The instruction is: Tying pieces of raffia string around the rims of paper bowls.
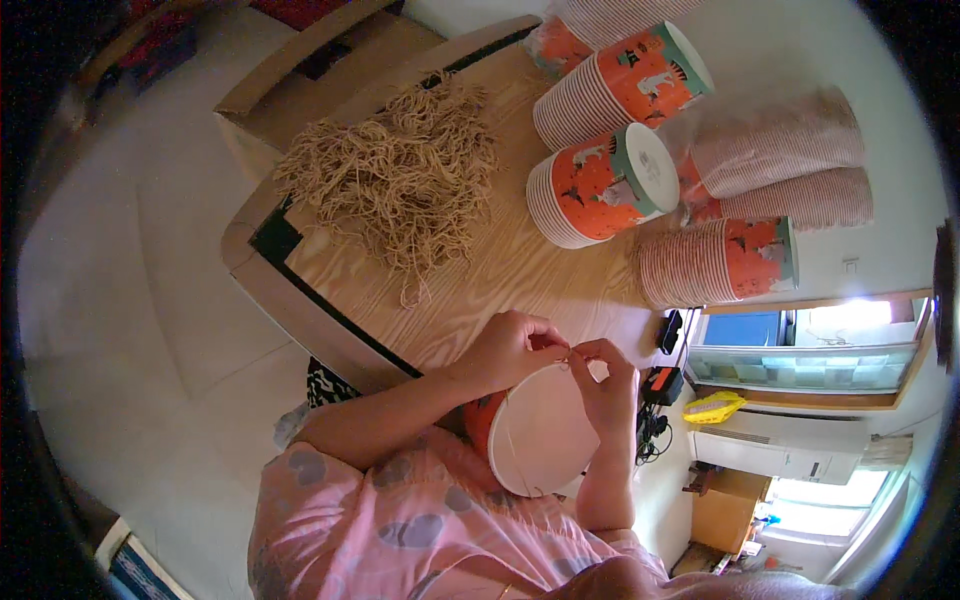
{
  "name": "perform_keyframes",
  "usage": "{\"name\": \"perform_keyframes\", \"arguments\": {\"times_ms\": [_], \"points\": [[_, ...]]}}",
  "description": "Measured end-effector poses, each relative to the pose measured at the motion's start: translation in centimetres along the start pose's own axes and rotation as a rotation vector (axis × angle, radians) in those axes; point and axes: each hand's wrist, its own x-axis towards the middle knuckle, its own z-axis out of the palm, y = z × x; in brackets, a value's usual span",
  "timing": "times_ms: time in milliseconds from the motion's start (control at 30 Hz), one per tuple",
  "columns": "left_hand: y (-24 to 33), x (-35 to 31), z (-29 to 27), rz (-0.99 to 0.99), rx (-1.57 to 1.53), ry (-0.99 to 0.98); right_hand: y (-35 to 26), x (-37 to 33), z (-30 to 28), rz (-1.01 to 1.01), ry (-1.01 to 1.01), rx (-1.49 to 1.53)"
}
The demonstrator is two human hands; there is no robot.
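A red paper bucket rests against my pink clothing at my lap, its round white end facing up toward me. A thin string runs across that white end, close to its left side. My left hand is closed at the far edge of the bucket, thumb and fingers pinched together. Beside it my right hand pinches too, and the fingertips of both hands nearly meet over the string at the rim. The string's exact path between the fingers is too fine to make out.
On the wooden table ahead lies a tangled heap of tan strings. Stacks of orange-and-green paper buckets stand to its right, with plastic-wrapped stacks behind. Black chargers and cables lie right of my hands. A chair stands beyond the table.
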Motion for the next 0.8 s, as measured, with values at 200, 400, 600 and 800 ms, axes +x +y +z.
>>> {"name": "perform_keyframes", "arguments": {"times_ms": [200,400,600,800], "points": [[-0.4,0.3,0.0,-0.042,-0.022,-0.014,0.1,0.0,0.2,-0.008,0.000,0.037],[-2.6,0.8,0.2,-0.135,-0.249,-0.062,-0.7,-0.1,0.2,0.006,0.038,0.124],[-3.1,1.0,-0.1,-0.207,-0.396,-0.104,-0.3,-0.5,-0.2,-0.079,0.033,0.007],[-2.7,0.9,-0.3,-0.224,-0.343,-0.087,-0.7,-0.2,0.4,-0.109,0.009,-0.052]]}}
